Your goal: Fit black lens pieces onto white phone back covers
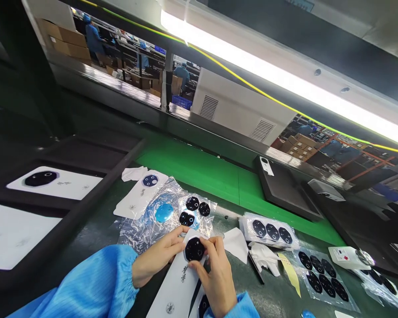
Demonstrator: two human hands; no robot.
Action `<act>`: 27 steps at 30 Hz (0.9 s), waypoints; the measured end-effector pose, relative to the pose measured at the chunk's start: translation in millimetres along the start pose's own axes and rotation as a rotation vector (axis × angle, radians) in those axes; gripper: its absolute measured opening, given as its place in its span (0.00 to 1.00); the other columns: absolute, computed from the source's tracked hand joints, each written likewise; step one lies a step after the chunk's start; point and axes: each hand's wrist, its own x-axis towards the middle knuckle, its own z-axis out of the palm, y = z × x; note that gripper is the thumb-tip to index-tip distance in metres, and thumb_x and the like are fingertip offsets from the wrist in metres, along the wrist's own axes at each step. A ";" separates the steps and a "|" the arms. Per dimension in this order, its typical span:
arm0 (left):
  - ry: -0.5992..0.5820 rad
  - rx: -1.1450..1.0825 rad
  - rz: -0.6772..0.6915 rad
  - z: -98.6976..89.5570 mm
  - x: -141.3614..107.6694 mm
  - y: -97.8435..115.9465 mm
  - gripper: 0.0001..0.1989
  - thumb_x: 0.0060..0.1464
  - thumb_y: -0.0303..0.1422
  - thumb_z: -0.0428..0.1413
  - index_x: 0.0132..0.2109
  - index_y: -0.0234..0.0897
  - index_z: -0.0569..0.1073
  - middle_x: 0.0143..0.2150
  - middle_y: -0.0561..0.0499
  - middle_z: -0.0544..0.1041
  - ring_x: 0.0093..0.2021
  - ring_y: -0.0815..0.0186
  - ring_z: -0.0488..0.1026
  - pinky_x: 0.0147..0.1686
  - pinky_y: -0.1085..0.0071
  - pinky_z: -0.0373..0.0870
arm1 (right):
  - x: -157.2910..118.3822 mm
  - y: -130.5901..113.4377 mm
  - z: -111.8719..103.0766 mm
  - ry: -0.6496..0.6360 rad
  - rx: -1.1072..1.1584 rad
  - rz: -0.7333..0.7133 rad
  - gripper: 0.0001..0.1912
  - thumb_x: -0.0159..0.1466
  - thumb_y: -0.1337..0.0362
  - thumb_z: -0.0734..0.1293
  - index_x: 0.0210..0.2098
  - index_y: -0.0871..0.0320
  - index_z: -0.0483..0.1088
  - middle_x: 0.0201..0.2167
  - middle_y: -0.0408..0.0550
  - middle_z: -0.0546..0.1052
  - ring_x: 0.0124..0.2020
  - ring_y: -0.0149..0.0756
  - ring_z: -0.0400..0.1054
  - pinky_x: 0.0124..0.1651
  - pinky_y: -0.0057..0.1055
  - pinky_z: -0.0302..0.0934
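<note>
A white panel [175, 287] with printed marks lies below my hands, and a black round disc [194, 249] with small holes sits at its upper end. My left hand [166, 251] holds the panel's upper left edge, fingers pressed near the disc. The thumb and fingers of my right hand [215, 269] pinch the disc at its right edge. Part of another white panel with a black disc [203, 305] shows beneath my right hand. Just beyond, loose black discs [192, 203] and a blue disc [164, 212] rest on clear plastic bags [139, 236].
Dark trays with white panels [53, 183] stand at the left. To the right are packed discs [272, 232], a crumpled cloth [265, 257], a yellow strip [289, 274] and a white bottle [348, 258]. A green belt [199, 170] and a dark tray [287, 194] lie behind.
</note>
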 end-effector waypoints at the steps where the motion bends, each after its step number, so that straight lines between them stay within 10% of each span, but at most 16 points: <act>1: 0.002 -0.002 -0.005 -0.3 0.4 -0.3 0.28 0.46 0.45 0.59 0.52 0.39 0.63 0.27 0.57 0.72 0.24 0.72 0.64 0.24 0.76 0.59 | -0.3 0.4 0.6 0.003 -0.003 -0.003 0.35 0.41 0.82 0.75 0.45 0.56 0.62 0.33 0.43 0.66 0.29 0.36 0.69 0.29 0.30 0.71; 10: -0.011 -0.057 -0.026 -1.1 1.8 -2.0 0.28 0.47 0.44 0.58 0.53 0.41 0.62 0.31 0.55 0.74 0.28 0.67 0.68 0.29 0.73 0.62 | -1.7 4.2 0.0 0.042 0.008 -0.027 0.21 0.52 0.73 0.71 0.44 0.56 0.65 0.33 0.44 0.67 0.31 0.36 0.69 0.31 0.30 0.70; 27: 0.045 -0.049 -0.053 1.4 -2.6 -0.3 0.25 0.46 0.41 0.58 0.51 0.43 0.66 0.28 0.58 0.72 0.27 0.69 0.67 0.28 0.75 0.63 | -3.2 5.9 -0.4 0.023 -0.042 -0.032 0.25 0.48 0.72 0.75 0.43 0.57 0.64 0.34 0.46 0.68 0.33 0.38 0.69 0.32 0.32 0.70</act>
